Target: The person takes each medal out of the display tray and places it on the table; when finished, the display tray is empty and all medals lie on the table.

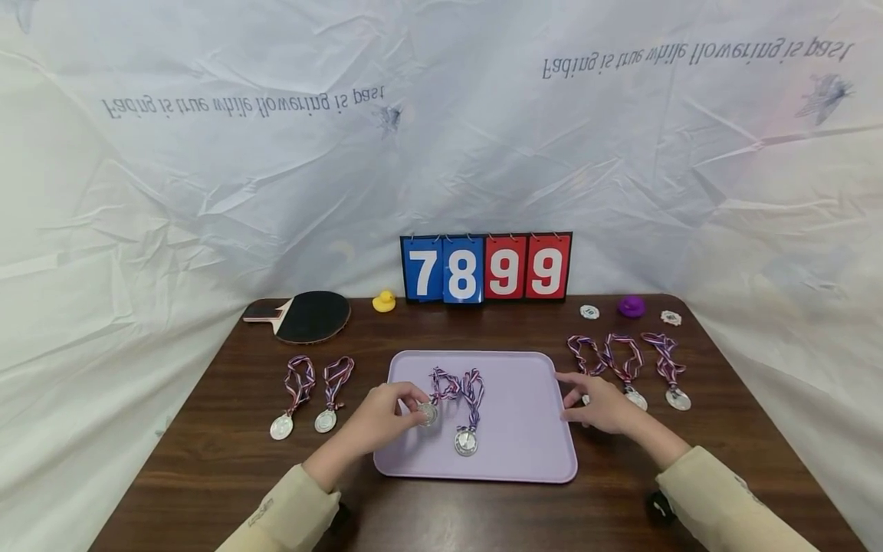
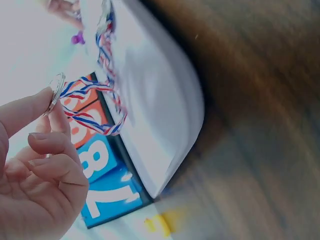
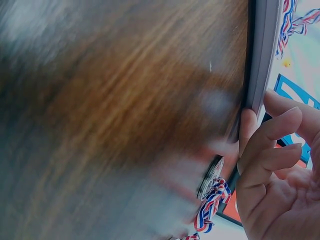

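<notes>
In the head view my left hand (image 1: 388, 418) pinches a silver medal (image 1: 427, 414) between thumb and fingers over the left side of a pale purple tray (image 1: 524, 452). Its red, white and blue ribbon (image 2: 107, 89) trails away toward the tray. A second silver medal (image 1: 466, 441) lies mid-tray, ribbon stretched toward the back. My right hand (image 1: 604, 404) is at the tray's right rim, thumb and index spread apart, fingertips against the edge. Below those fingers, in the right wrist view, another medal (image 3: 210, 177) is on the table.
Two medals (image 1: 281, 426) with ribbons lie left of the tray, several (image 1: 678, 399) to its right. Along the back are a table tennis bat (image 1: 316, 317), yellow duck (image 1: 384, 301), flip scoreboard (image 1: 461, 270), purple duck (image 1: 631, 307) and two round chips (image 1: 589, 312). White cloth (image 1: 441, 153) hangs behind.
</notes>
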A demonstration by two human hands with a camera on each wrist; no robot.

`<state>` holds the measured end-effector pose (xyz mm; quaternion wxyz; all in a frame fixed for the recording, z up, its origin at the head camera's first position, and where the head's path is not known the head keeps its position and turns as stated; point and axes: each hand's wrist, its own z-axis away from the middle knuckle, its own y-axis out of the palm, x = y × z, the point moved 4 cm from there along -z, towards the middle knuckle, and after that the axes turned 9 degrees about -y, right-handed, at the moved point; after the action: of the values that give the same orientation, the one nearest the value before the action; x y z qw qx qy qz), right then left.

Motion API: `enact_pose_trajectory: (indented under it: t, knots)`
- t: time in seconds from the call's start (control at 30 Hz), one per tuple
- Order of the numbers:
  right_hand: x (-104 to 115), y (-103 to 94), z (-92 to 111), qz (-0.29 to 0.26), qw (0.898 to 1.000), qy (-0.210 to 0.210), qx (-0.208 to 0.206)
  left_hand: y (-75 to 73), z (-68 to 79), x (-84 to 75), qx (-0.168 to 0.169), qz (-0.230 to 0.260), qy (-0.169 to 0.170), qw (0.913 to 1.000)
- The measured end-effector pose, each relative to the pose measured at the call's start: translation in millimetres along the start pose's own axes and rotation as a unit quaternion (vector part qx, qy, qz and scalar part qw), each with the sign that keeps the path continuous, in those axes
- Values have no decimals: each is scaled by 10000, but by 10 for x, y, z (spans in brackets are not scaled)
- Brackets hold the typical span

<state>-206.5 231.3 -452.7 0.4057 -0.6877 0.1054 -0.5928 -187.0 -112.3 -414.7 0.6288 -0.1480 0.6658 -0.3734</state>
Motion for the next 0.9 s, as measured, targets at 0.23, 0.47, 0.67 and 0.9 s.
enact_pose_trajectory:
  t: [0.23,0.47,0.67,0.9]
  knots:
    - [-11,13,14,-50,10000,3,58,-225,107,16,-412,225,-33,9989]
    - [12,-11,-3,-72,10000,17,37,-565,228,83,-881,352,218,9952]
    - [1,-23,-12,7,10000,22,27,-828,299,240,-1099,321,157,9933]
    - [1,-19,-22,-35,10000,-17,34,-1085,372,522,-1428,9,127,9897]
